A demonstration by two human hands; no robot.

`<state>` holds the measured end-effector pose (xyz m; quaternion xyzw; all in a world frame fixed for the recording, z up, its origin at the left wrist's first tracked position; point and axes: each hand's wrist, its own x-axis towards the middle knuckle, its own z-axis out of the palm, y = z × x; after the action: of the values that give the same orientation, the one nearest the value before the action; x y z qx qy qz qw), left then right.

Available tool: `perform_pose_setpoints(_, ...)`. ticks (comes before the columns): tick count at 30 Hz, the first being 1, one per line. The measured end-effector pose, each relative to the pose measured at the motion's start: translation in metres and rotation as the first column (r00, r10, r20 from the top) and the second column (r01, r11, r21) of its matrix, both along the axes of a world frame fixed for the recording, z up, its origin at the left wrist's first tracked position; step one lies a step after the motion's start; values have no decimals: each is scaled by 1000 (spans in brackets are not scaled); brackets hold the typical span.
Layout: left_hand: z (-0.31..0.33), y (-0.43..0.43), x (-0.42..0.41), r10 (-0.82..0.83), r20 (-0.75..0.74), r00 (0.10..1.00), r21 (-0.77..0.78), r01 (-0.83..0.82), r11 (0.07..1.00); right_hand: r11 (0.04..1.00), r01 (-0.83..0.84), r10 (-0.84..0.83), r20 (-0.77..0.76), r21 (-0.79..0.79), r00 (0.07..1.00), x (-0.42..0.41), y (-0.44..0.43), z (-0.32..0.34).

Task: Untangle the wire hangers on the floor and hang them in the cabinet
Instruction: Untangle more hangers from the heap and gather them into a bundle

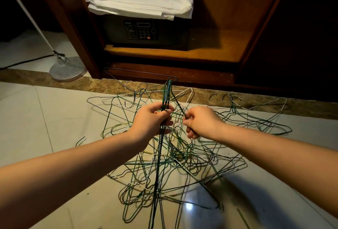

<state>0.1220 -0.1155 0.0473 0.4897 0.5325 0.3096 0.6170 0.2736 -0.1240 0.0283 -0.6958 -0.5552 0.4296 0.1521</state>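
Left hand (151, 118) is clamped round a bundle of dark and green wire hangers (157, 164). Right hand (201, 123) pinches a single dark wire strand (178, 106) just right of that bundle. The hands are close but not touching.

Key relation: the bundle's long axis runs almost straight away from the person, from the near floor edge up through the left fist toward the brown wooden cabinet (228, 27). Its top end sits at the cabinet's base. The single strand slants up-left from the right fingers and meets the bundle's top, so the two look crossed or hooked there; can't tell which.

Under both hands lies the tangled heap of green, black and white wire hangers (184, 157), spread on the pale tiled floor (45, 118). It reaches from the floor's edge by the cabinet back toward the person. A smaller clump of green and white wire hangers (256, 120) sits apart, toward the right along that edge.

Judgement: the right hand is nearer the strand, and freeing it probably means drawing it sideways, off the bundle's axis. No hanging rail in view. Only the cabinet's lower shelf shows, holding a black keypad safe (146, 32) with folded white cloth (140, 7) on top.
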Motion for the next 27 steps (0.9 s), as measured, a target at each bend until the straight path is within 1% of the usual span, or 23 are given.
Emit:
perform_pose_setpoints(3,-1,1,-2,5,15,1000,-23,-5,1000,999,35,-34,49,-21,998,10,0,-6)
perform_pose_setpoints(6,-3,6,-4,59,69,996,-82,-53,995,994,109,-108,17,-19,994,19,0,-5)
perform_pose_setpoints(10,-4,7,-4,65,120,991,-101,-53,993,980,161,-154,-64,115,986,18,-3,5)
perform_pose_setpoints(14,-2,7,-1,83,124,989,-94,-72,993,967,168,-148,-114,193,982,3,-5,9)
perform_pose_setpoints(16,0,7,0,95,122,988,-86,-85,993,954,155,-135,-94,257,986,-2,-4,8)
perform_pose_setpoints(19,1,2,2,49,146,988,-81,-37,996,934,106,-84,-78,341,993,-7,-4,10)
perform_pose_setpoints(22,2,-1,6,22,155,988,-53,-14,998,938,42,-26,-51,344,998,-11,-5,11)
perform_pose_setpoints(24,2,0,7,21,164,986,-29,-17,999,933,35,-22,-38,358,999,-13,-7,12)
perform_pose_setpoints(25,2,1,7,18,163,986,-20,-15,1000,927,49,-28,-60,371,998,-13,-8,13)
perform_pose_setpoints(27,1,2,7,9,158,987,-17,-6,1000,921,90,-31,-159,378,987,-13,-8,15)
